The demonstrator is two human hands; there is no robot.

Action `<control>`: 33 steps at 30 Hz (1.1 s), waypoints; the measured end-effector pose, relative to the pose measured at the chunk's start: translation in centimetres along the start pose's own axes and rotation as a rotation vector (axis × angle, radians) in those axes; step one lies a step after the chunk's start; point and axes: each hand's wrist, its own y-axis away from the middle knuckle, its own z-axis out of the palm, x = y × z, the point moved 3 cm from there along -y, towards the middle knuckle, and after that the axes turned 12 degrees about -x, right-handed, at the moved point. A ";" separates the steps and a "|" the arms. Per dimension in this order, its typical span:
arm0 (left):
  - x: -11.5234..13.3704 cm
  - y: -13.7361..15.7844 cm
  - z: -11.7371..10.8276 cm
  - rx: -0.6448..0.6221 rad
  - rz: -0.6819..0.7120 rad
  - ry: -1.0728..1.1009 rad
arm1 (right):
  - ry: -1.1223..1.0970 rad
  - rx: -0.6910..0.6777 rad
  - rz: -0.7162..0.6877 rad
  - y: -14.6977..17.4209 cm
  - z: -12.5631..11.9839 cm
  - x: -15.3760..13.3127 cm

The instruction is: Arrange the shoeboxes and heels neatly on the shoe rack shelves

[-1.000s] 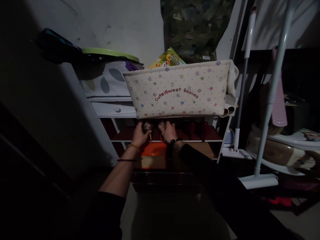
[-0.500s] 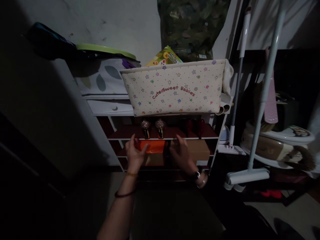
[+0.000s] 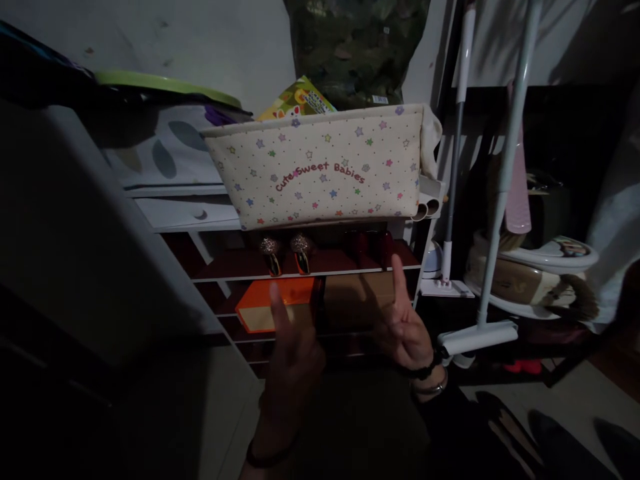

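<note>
On the dark red shelf (image 3: 227,267): a left sparkly shoe (image 3: 271,257) and a right sparkly shoe (image 3: 301,255) stood upright side by side at the front edge, a narrow gap between them, with no hand touching either.
Far end of that shelf: dark red shoes (image 3: 385,248) stood well apart from the sparkly pair; poor light hid their detail.
Lower level: an orange box (image 3: 299,292) sat beneath the sparkly pair, with a brown box (image 3: 350,297) beside it.
Top of rack: a fabric basket (image 3: 320,143) with printed stars stood directly above the shoes.
Left hand (image 3: 297,357): grip released, nothing seen in it; index finger raised, the others loosely curled. The hand was dim and blurred, in front of the orange box.
Right hand (image 3: 407,333): grip released and without a load; index finger pointed up, the others folded towards the palm, near the brown box's right end.
Step in hand: judged an empty-handed interval, both shoes resting unaided.
Next move: any further adjustment would, in the inspector's judgement, call for a forward reach, one hand per shoe, kept low under the basket.
</note>
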 end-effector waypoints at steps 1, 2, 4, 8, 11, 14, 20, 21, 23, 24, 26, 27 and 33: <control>0.0 0.6 0.0 -0.048 0.025 -0.002 | 0.020 -0.062 -0.019 0.5 0.2 -0.1; -0.2 1.0 0.0 -0.096 0.040 -0.002 | 0.037 -0.107 -0.025 1.1 0.2 0.0; -0.8 1.6 0.0 -0.173 0.046 0.002 | 0.055 -0.144 -0.008 1.9 -0.1 0.5; -1.3 1.6 0.6 -0.324 0.088 -0.007 | 0.081 -0.135 0.038 2.7 -0.9 1.1; -0.9 1.6 1.2 -0.375 0.093 -0.032 | 0.135 -0.139 0.058 2.9 -0.9 1.0; -0.5 2.0 1.6 -0.276 0.080 -0.071 | 0.166 -0.136 0.055 3.0 -0.7 0.6; -0.5 2.7 2.5 -0.289 0.089 -0.038 | 0.167 -0.186 0.070 3.4 -0.1 0.2; -0.5 2.7 2.5 -0.301 0.080 -0.038 | 0.171 -0.186 0.080 3.5 -0.2 0.1; -0.5 2.6 2.3 -0.322 0.059 -0.048 | 0.178 -0.176 0.110 3.7 -0.3 0.0; -0.6 2.6 2.1 -0.310 0.040 -0.061 | 0.179 -0.168 0.125 3.7 -0.3 -0.1; -0.7 2.5 1.3 -0.221 -0.021 -0.102 | 0.173 -0.158 0.152 3.6 -0.4 -0.2; -0.9 2.4 0.9 -0.165 -0.050 -0.124 | 0.166 -0.155 0.155 3.5 -0.4 -0.2; -1.9 1.0 -0.9 -0.083 -0.136 -0.061 | 0.143 -0.043 0.074 2.4 0.0 -0.4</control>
